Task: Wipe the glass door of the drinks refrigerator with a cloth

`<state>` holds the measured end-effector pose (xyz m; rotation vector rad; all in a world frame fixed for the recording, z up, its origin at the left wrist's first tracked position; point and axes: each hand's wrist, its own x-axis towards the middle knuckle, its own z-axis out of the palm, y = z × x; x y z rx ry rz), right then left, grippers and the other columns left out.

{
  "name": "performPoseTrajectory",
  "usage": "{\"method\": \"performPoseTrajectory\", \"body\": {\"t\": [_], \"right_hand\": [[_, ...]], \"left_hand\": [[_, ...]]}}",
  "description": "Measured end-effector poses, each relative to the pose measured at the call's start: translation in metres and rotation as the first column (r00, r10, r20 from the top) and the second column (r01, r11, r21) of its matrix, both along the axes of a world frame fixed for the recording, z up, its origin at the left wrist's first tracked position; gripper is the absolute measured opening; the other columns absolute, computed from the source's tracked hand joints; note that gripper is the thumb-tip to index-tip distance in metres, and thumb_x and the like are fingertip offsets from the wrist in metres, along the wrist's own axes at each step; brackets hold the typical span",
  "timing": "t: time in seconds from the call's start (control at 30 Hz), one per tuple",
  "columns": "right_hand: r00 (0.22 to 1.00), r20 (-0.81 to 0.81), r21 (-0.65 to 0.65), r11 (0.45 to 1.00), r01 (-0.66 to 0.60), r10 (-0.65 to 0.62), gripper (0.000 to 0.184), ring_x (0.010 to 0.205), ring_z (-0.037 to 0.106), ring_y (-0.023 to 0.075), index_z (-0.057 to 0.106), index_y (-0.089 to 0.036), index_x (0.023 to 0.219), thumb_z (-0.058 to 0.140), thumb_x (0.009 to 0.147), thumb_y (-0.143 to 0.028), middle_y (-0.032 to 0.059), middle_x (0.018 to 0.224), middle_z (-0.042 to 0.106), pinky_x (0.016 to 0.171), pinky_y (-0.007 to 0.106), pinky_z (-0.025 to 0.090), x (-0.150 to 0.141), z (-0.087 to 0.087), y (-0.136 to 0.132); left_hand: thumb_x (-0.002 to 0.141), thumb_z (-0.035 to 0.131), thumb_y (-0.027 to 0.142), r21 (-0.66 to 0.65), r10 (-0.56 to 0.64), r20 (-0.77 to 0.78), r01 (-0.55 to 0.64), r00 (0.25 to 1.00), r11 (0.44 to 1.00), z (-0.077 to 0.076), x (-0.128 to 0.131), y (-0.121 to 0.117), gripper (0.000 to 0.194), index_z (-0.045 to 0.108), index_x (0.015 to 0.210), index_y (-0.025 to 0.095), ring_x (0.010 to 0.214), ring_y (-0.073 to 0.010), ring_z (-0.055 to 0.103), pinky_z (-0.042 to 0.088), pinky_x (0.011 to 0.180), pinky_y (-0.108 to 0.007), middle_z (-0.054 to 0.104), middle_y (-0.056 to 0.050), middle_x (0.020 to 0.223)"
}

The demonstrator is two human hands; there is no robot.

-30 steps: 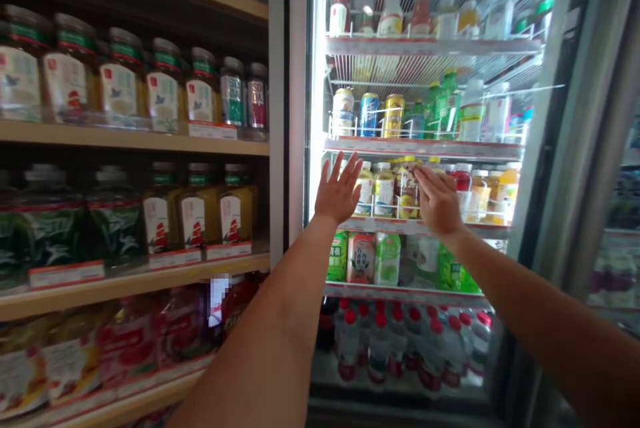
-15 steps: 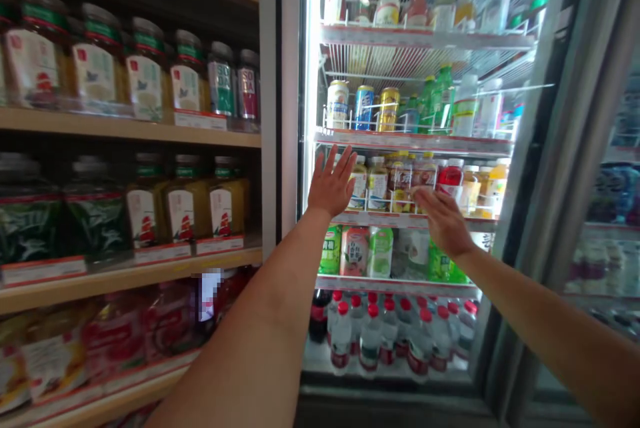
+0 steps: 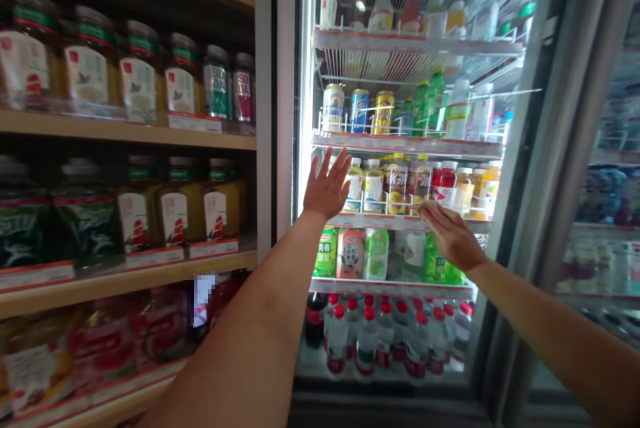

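Observation:
My left hand [image 3: 327, 185] is stretched out with its fingers spread, in front of the lit drinks cooler [image 3: 407, 145], near the left end of a middle shelf. It holds nothing. Just right of its fingertips stand bottles with yellowish drink [image 3: 373, 185]. My right hand [image 3: 453, 235] extends flat, fingers straight and close together, palm turned inward and holding nothing. Behind its fingers are a red-drink bottle [image 3: 444, 183] and brown-labelled bottles [image 3: 397, 181]. Whether either hand touches the cooler's front I cannot tell.
Wooden shelves [image 3: 200, 138] with large drink bottles [image 3: 143, 75] stand at the left. Below in the cooler are green bottles [image 3: 376, 253] and red-capped water bottles [image 3: 367, 341]. Cans [image 3: 359, 111] stand higher up. A metal door frame [image 3: 565, 148] edges the right side.
The right hand has moved slightly down and right, away from the left hand. My left hand has shifted slightly left with the view. Both stay empty.

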<state>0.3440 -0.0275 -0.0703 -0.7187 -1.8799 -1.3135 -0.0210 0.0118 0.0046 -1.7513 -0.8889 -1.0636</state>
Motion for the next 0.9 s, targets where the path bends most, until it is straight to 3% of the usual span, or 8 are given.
{"method": "performPoseTrajectory", "body": {"t": [0.1,0.2,0.3,0.43,0.57,0.67,0.77,0.9], "right_hand": [[0.998,0.061,-0.012,1.0,0.028,-0.027,0.072,0.139,0.058,0.0237,0.039,-0.024,0.164,0.041,0.097,0.001,0.0042,0.156,0.053,0.118,0.044,0.05,0.02,0.023,0.0],[0.98,-0.197,0.142,0.988,0.061,-0.033,0.058,0.135,0.061,0.0276,0.053,-0.016,0.155,0.041,0.099,-0.004,0.0105,0.149,0.059,0.115,0.048,0.05,0.03,0.049,0.011],[0.936,-0.351,0.221,0.97,0.105,-0.022,0.054,0.136,0.06,0.0292,0.055,-0.011,0.153,0.042,0.1,-0.007,0.015,0.147,0.06,0.114,0.048,0.05,0.019,0.033,0.016],[0.978,-0.192,0.075,0.993,0.091,-0.075,0.056,0.143,0.055,0.0242,0.056,-0.016,0.152,0.043,0.099,-0.004,0.0081,0.15,0.059,0.12,0.041,0.047,0.014,0.003,0.008],[0.988,-0.13,0.024,0.996,0.082,-0.078,0.053,0.139,0.058,0.0241,0.06,-0.013,0.147,0.037,0.101,-0.007,0.0072,0.149,0.059,0.122,0.042,0.045,0.04,0.036,0.009],[0.927,-0.369,0.096,0.989,0.111,-0.068,0.053,0.139,0.057,0.0302,0.057,-0.007,0.15,0.032,0.104,-0.012,0.0163,0.148,0.059,0.119,0.048,0.043,0.047,0.05,0.02],[0.822,-0.567,0.113,0.984,0.138,-0.05,0.052,0.138,0.057,0.0334,0.057,-0.005,0.149,0.035,0.104,-0.018,0.0197,0.146,0.06,0.114,0.052,0.046,0.038,0.022,0.026],[0.784,-0.615,0.029,0.991,0.128,-0.084,0.056,0.133,0.059,0.0387,0.051,-0.006,0.153,0.037,0.102,-0.021,0.0236,0.147,0.058,0.11,0.058,0.045,0.041,-0.01,0.022]], "left_hand": [[0.108,0.044,0.029,0.009,-0.002,0.004,0.002,1.0,1.0,0.0,0.0,0.001,0.061,0.032,0.166,0.019,0.162,-0.0293,0.005,0.009,0.135,-0.06,0.026,-0.005,0.172],[0.108,0.044,0.029,0.011,-0.004,0.001,0.004,1.0,1.0,0.0,0.0,0.002,0.06,0.033,0.166,0.019,0.162,-0.0291,0.005,0.009,0.135,-0.06,0.025,-0.005,0.172],[0.108,0.043,0.029,0.004,0.0,-0.006,0.0,1.0,1.0,-0.001,-0.001,0.003,0.062,0.031,0.167,0.018,0.162,-0.0291,0.003,0.008,0.135,-0.06,0.023,-0.005,0.172],[0.108,0.043,0.029,0.005,0.005,-0.007,-0.005,1.0,1.0,-0.001,-0.001,0.002,0.064,0.026,0.169,0.021,0.162,-0.0285,0.002,0.006,0.135,-0.059,0.022,-0.004,0.173],[0.108,0.044,0.029,-0.003,0.002,-0.005,-0.002,1.0,1.0,0.0,0.0,0.001,0.064,0.026,0.169,0.021,0.162,-0.0296,0.002,0.007,0.135,-0.06,0.023,-0.004,0.173],[0.107,0.045,0.028,-0.013,0.001,-0.006,-0.001,1.0,1.0,0.0,0.0,0.0,0.064,0.027,0.169,0.021,0.162,-0.0297,0.002,0.007,0.135,-0.06,0.022,-0.004,0.173],[0.107,0.045,0.028,-0.002,0.005,-0.008,-0.005,1.0,1.0,0.0,0.0,0.001,0.063,0.028,0.168,0.02,0.162,-0.0294,0.002,0.006,0.135,-0.059,0.023,-0.004,0.173],[0.107,0.046,0.029,0.021,0.01,-0.011,-0.01,1.0,1.0,-0.001,-0.001,0.004,0.063,0.029,0.167,0.019,0.162,-0.0294,0.002,0.006,0.135,-0.059,0.024,-0.005,0.173]]}}
